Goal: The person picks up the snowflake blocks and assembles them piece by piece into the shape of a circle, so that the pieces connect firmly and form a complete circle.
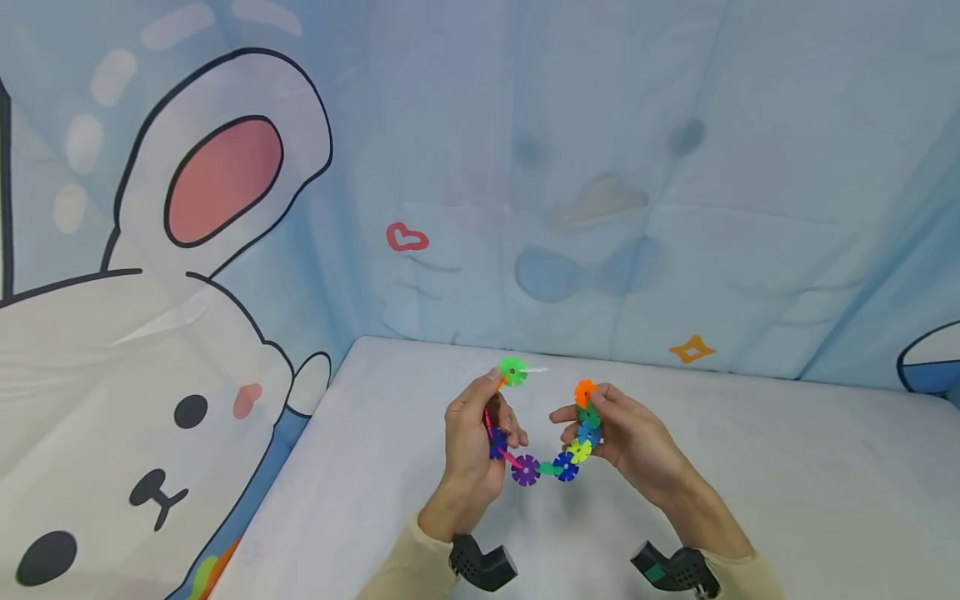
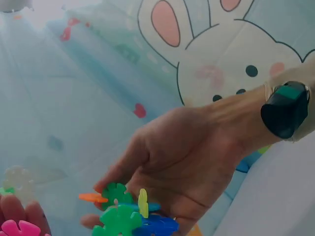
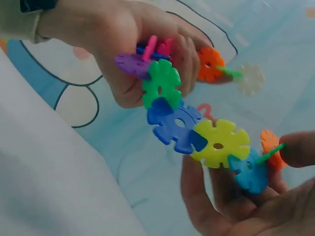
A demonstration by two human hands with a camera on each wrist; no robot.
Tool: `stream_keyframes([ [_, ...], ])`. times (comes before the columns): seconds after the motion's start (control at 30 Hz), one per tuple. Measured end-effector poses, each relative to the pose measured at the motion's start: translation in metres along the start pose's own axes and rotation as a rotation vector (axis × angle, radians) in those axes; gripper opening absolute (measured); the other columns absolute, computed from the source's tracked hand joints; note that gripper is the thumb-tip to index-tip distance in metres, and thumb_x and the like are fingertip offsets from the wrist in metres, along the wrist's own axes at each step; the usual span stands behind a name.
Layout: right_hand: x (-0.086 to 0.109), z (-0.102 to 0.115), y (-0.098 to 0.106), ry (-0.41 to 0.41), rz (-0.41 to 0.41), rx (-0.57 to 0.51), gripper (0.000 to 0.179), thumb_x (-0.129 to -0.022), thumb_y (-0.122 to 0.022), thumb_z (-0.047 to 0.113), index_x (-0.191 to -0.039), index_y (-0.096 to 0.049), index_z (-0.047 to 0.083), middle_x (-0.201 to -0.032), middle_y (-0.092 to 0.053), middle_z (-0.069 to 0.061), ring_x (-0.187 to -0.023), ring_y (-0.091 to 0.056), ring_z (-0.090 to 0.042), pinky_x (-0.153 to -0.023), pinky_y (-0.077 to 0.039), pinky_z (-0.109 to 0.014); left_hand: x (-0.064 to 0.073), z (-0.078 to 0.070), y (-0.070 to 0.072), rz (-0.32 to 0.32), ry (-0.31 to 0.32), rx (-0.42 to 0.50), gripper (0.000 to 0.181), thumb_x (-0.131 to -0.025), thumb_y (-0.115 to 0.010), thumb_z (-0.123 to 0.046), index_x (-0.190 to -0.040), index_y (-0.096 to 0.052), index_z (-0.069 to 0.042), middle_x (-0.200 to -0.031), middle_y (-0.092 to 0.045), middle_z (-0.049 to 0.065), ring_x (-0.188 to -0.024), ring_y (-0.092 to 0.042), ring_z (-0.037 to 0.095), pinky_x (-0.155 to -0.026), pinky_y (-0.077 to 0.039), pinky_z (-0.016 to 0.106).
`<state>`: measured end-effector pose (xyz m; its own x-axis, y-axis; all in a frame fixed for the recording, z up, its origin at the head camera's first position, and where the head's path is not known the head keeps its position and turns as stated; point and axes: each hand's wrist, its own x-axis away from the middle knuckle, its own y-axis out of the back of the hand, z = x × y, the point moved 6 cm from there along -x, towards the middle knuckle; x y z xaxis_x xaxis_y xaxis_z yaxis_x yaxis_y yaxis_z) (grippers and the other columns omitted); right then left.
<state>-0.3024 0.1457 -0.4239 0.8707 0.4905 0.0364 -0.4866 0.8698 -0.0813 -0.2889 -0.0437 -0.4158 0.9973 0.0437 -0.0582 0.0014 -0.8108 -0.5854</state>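
A chain of colourful notched plastic snowflake discs (image 1: 526,471) hangs in a U between both hands, clear of the table. My left hand (image 1: 468,437) pinches one end near an orange disc (image 3: 210,64). Beyond those fingertips stick out a bright green disc (image 1: 513,372) and a clear disc (image 3: 251,80). At the other end, my right hand (image 1: 633,433) pinches the end orange disc (image 1: 585,393) between thumb and finger. Purple, blue and yellow discs (image 3: 220,142) slot together along the sagging middle. Left fingers and palm partly hide the pink and dark blue discs.
Below the hands lies a white tabletop (image 1: 360,500). A pale blue cloth backdrop (image 1: 480,167) rises behind it, printed with a cartoon rabbit (image 1: 225,350) on the left. Dark devices (image 1: 483,564) are strapped to both wrists.
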Motion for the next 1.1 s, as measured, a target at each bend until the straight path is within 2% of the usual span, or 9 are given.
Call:
stream_keyframes([
  [0.1,0.002,0.006,-0.003,0.055,-0.090,0.016,0.029,-0.115,-0.044,0.036,-0.121,-0.042,0.008,-0.110,-0.077,0.003,-0.092,-0.074,-0.016,-0.091,-0.061,-0.030,-0.003,0.001,0.002,-0.018,0.008,-0.067,0.033,-0.105,-0.065,-0.033,-0.079,-0.064,-0.014,-0.061,-0.059,-0.004,-0.049,-0.056,0.010,-0.057,-0.059,0.025],
  [0.2,0.004,0.011,-0.006,0.097,-0.173,0.076,0.029,-0.114,-0.049,0.033,-0.121,-0.045,0.005,-0.107,-0.078,0.005,-0.087,-0.076,-0.017,-0.090,-0.061,-0.027,-0.005,0.000,0.004,-0.009,0.016,-0.165,0.027,-0.104,-0.068,-0.033,-0.090,-0.073,-0.011,-0.071,-0.068,-0.002,-0.055,-0.060,0.011,-0.063,-0.061,0.027],
  [0.33,0.006,0.015,-0.010,0.130,-0.255,0.161,0.028,-0.113,-0.052,0.030,-0.120,-0.048,0.002,-0.105,-0.079,0.006,-0.085,-0.077,-0.021,-0.092,-0.060,-0.026,-0.006,-0.006,0.003,0.047,0.000,-0.293,0.031,-0.105,-0.068,-0.032,-0.106,-0.078,-0.003,-0.081,-0.077,-0.001,-0.060,-0.064,0.013,-0.069,-0.062,0.030],
  [0.47,0.008,0.016,-0.012,0.136,-0.299,0.201,0.028,-0.113,-0.053,0.028,-0.119,-0.049,0.000,-0.106,-0.078,0.003,-0.085,-0.079,-0.022,-0.092,-0.060,-0.025,-0.007,-0.013,0.002,0.100,-0.021,-0.341,0.034,-0.106,-0.067,-0.032,-0.115,-0.076,0.000,-0.086,-0.079,-0.002,-0.062,-0.067,0.013,-0.070,-0.062,0.029],
  [0.57,0.008,0.018,-0.011,0.133,-0.302,0.213,0.030,-0.113,-0.053,0.028,-0.120,-0.050,-0.001,-0.109,-0.079,0.002,-0.087,-0.080,-0.020,-0.092,-0.060,-0.024,-0.007,-0.015,0.002,0.121,-0.023,-0.331,0.035,-0.106,-0.067,-0.033,-0.117,-0.075,0.000,-0.088,-0.080,-0.003,-0.062,-0.068,0.012,-0.070,-0.062,0.029],
  [0.67,0.010,0.021,-0.008,0.136,-0.303,0.217,0.031,-0.113,-0.053,0.029,-0.120,-0.050,-0.001,-0.111,-0.079,0.003,-0.091,-0.081,-0.020,-0.092,-0.060,-0.024,-0.009,-0.017,0.003,0.132,-0.014,-0.294,0.032,-0.106,-0.067,-0.035,-0.115,-0.075,-0.005,-0.089,-0.080,-0.004,-0.063,-0.068,0.011,-0.070,-0.061,0.028],
  [0.8,0.011,0.023,-0.004,0.136,-0.315,0.219,0.031,-0.113,-0.054,0.029,-0.120,-0.053,-0.001,-0.112,-0.080,0.005,-0.095,-0.081,-0.019,-0.091,-0.061,-0.024,-0.010,-0.019,0.004,0.142,0.019,-0.202,0.020,-0.107,-0.063,-0.032,-0.105,-0.076,-0.017,-0.088,-0.079,-0.005,-0.062,-0.067,0.009,-0.068,-0.061,0.025],
  [0.9,0.012,0.022,-0.003,0.125,-0.316,0.224,0.031,-0.112,-0.056,0.029,-0.119,-0.055,-0.001,-0.113,-0.080,0.006,-0.096,-0.081,-0.018,-0.090,-0.061,-0.028,-0.010,-0.019,0.004,0.164,0.043,-0.144,0.019,-0.108,-0.060,-0.025,-0.098,-0.075,-0.021,-0.085,-0.079,-0.005,-0.060,-0.066,0.009,-0.065,-0.060,0.024],
  [1.1,0.013,0.022,-0.005,0.121,-0.340,0.240,0.031,-0.110,-0.060,0.031,-0.119,-0.060,0.001,-0.110,-0.080,0.009,-0.095,-0.081,-0.015,-0.089,-0.059,-0.029,-0.008,-0.014,0.003,0.189,0.081,-0.143,0.016,-0.106,-0.063,-0.021,-0.095,-0.076,-0.021,-0.081,-0.077,-0.005,-0.058,-0.065,0.009,-0.064,-0.058,0.023],
])
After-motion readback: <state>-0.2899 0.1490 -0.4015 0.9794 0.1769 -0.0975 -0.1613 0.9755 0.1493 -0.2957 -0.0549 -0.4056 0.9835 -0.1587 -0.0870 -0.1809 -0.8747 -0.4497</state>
